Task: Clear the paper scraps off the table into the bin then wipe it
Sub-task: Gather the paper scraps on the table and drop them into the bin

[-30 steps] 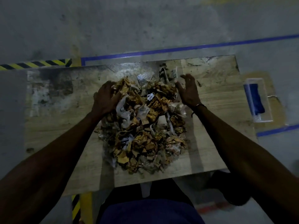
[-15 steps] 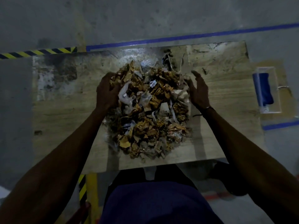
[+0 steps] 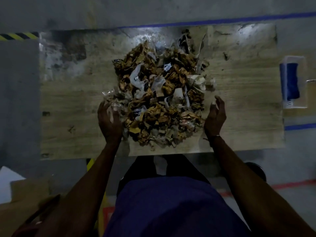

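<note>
One worn wooden table (image 3: pixel 239 93) on grey concrete floor (image 3: pixel 18 100), heaped paper scraps (image 3: pixel 159 100) at centre. Left hand (image 3: pixel 109 120) touching heap's near-left edge, fingers relaxed; right hand (image 3: pixel 214 117) beside near-right edge, fingers loosely spread, empty.

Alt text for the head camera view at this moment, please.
Seen from above, a heap of paper scraps lies mid-table, with an open left hand touching its near-left edge and an open right hand beside its near-right edge. A clear container holding something blue sits off the table's right end.

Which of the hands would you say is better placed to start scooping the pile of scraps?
Probably the left hand: it already touches the pile of scraps' near edge, while the right hand hovers open beside it.
</note>
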Demonstrator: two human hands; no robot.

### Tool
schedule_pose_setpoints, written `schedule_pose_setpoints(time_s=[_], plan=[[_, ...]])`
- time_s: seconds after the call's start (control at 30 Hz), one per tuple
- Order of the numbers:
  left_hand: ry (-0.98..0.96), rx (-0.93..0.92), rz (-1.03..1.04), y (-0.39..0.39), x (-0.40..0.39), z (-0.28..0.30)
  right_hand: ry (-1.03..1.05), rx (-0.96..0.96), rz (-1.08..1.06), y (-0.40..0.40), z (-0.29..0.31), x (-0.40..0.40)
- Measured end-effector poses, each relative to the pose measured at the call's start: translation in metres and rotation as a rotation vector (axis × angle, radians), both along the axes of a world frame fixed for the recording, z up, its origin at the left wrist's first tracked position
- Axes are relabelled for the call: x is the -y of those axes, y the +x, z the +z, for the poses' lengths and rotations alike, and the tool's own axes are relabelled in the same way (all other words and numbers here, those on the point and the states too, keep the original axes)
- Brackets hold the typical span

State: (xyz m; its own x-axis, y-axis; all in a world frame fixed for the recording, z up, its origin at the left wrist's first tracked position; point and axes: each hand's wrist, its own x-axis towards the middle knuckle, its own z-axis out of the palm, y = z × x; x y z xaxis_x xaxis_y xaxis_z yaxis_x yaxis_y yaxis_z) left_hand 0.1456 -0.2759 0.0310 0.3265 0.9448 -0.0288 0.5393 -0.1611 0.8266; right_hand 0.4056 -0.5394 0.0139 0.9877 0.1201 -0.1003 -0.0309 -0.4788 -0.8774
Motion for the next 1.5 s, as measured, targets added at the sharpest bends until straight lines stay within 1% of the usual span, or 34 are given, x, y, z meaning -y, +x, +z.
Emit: schedule_pose_setpoints(time_s=[0.17,0.23,0.3,0.4,0.53,0.63,0.77,0.83,0.93,1.07,1.2,1.27,1.37,1.43,1.5], plan=[[0.015,0.013,0.058,-0.008,0.032,-0.009,0.043,0.021,0.032,-0.048,-0.007,0.003],[0.041,0.005,0.035,-0.012,0.044,-0.014,0.034,0.056,0.03,-0.061,-0.009,0.002],[0.067,0.016,-0.029,-0.013,0.055,-0.015,0.034,0.1,0.016,-0.071,-0.007,0.0],[0.125,0.031,-0.129,-0.014,0.066,-0.017,0.104,0.099,-0.024,-0.089,-0.001,-0.004],[0.247,-0.099,-0.31,-0.019,0.065,-0.03,0.057,0.203,0.019,-0.113,-0.011,-0.016],[0.25,-0.12,-0.395,-0.023,0.067,-0.049,0.051,0.183,0.041,-0.133,-0.027,-0.028],[0.208,-0.096,-0.377,-0.014,0.079,-0.068,0.012,0.17,0.05,-0.159,-0.041,-0.047],[0.197,-0.079,-0.353,-0.006,0.086,-0.072,0.04,0.183,0.037,-0.165,-0.039,-0.059],[0.17,0.01,-0.319,0.006,0.092,-0.073,0.096,0.187,0.006,-0.171,-0.035,-0.074],[0.005,0.145,-0.265,0.02,0.103,-0.069,0.166,0.116,0.006,-0.176,-0.03,-0.089],[-0.147,0.272,-0.186,0.03,0.109,-0.059,0.183,0.057,0.016,-0.18,-0.032,-0.1],[-0.239,0.299,-0.138,0.032,0.108,-0.055,0.23,-0.007,-0.008,-0.184,-0.028,-0.106],[-0.508,0.339,-0.064,0.035,0.106,-0.05,0.33,-0.138,-0.033,-0.189,-0.02,-0.111],[-0.589,0.4,-0.048,0.039,0.105,-0.04,0.376,-0.233,-0.041,-0.19,-0.014,-0.112],[-0.623,0.47,-0.043,0.043,0.105,-0.026,0.413,-0.307,-0.042,-0.19,-0.01,-0.111]])
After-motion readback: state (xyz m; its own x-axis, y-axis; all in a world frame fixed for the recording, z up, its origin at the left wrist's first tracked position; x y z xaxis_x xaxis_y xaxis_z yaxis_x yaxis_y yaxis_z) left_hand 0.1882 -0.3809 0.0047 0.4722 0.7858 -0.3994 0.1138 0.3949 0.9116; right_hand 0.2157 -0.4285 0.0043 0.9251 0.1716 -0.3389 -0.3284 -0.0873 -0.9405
